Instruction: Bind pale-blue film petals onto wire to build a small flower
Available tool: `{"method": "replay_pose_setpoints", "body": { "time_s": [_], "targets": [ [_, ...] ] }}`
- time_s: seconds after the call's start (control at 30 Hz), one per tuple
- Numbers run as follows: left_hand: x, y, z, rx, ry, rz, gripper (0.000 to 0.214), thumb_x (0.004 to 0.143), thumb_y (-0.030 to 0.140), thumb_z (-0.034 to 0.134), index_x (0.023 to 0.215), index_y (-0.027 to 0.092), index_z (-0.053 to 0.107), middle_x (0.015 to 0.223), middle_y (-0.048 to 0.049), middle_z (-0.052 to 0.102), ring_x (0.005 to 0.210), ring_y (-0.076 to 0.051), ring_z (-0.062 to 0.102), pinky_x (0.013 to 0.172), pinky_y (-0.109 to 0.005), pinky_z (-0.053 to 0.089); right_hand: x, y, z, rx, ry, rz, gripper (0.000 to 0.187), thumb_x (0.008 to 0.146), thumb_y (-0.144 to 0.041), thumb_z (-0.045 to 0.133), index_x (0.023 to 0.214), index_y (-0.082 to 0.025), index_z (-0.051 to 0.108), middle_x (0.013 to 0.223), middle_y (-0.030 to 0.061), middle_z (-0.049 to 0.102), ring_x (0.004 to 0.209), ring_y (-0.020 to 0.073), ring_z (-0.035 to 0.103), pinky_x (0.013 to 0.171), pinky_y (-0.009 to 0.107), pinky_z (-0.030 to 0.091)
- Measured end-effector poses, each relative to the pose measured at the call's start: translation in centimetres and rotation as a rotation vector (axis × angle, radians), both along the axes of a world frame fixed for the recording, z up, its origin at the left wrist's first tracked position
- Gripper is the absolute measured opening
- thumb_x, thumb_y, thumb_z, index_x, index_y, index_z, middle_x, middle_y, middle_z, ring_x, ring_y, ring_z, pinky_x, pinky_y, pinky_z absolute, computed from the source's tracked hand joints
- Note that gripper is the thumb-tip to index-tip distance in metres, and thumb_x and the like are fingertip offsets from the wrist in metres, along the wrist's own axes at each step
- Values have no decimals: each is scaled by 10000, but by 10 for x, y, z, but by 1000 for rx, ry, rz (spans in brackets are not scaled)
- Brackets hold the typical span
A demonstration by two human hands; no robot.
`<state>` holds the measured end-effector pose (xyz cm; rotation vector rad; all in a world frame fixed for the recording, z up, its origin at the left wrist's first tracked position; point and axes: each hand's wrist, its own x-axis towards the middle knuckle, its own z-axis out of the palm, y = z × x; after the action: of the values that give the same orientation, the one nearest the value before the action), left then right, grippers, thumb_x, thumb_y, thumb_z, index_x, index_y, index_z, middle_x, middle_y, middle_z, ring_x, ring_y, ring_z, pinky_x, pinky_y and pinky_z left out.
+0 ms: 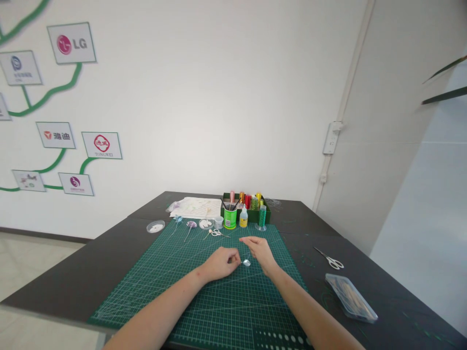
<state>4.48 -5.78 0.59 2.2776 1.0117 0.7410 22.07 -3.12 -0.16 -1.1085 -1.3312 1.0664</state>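
In the lower middle of the frame, just right of centre, the left hand (222, 262) has its thumb and fingers closed in a pinch on the narrow end of a small shiny piece (247, 263), above a green cutting mat (160, 282) on the black desk (73, 272). The right hand (260, 252) is just above and to the right of it, fingers stretched toward the left of the frame and drawn together; at this size I cannot tell whether they hold a fine strand or nothing. The likeliest trouble is the piece twisting or slipping out, since only its thin end seems gripped by 1 hand; a brush from the right hand, so near, could bend it. The small scissors (216, 233), above the left hand, might also be knocked if that hand strayed upward. The piece's broad, pale end points to the right of the frame, its narrow end left into the pinch; its long axis runs roughly sideways, dipping slightly to the right.
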Motion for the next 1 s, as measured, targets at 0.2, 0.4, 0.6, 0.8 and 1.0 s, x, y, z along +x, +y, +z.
{"method": "replay_pose_setpoints", "body": {
  "time_s": [0.2, 0.4, 0.6, 0.8, 1.0],
  "targets": [
    [-1, 2, -2, 9, -48, 2, 152, 823, 247, 516, 753, 164, 623, 627, 22, 590, 576, -105, 506, 573, -200, 343, 6, 8, -10, -53, -87, 0, 289, 685, -401, 669, 790, -155, 779, 388, -51, 394, 402, 79, 258, 407, 231, 177],
    [-1, 4, -1, 50, -133, 62, 160, 836, 258, 506, 764, 163, 613, 621, 24, 558, 574, -105, 465, 566, -204, 330, 8, 15, -18, -110, -145, 65, 287, 692, -375, 652, 792, -133, 769, 393, -70, 354, 385, 60, 233, 392, 213, 145],
    [-3, 12, -4, 44, -241, 160, 188, 868, 287, 463, 780, 166, 578, 593, 26, 555, 556, -113, 483, 574, -213, 354, 8, 16, -21, -113, -214, 120, 292, 714, -396, 652, 698, -119, 740, 423, -77, 318, 388, 48, 223, 388, 209, 143],
    [-3, 24, -16, -89, -338, 239, 196, 876, 335, 414, 821, 184, 527, 610, 25, 616, 473, -112, 498, 518, -219, 389, 6, 16, -22, -110, -324, 196, 246, 746, -311, 615, 794, -128, 771, 416, -78, 336, 391, 51, 248, 404, 210, 182],
    [-5, 33, -22, -124, -402, 304, 203, 854, 350, 426, 807, 181, 530, 620, 15, 632, 460, -113, 527, 496, -223, 421, 5, 11, -18, -127, -399, 219, 225, 749, -269, 597, 763, -132, 775, 411, -65, 374, 396, 57, 271, 420, 215, 214]
  ]
}}
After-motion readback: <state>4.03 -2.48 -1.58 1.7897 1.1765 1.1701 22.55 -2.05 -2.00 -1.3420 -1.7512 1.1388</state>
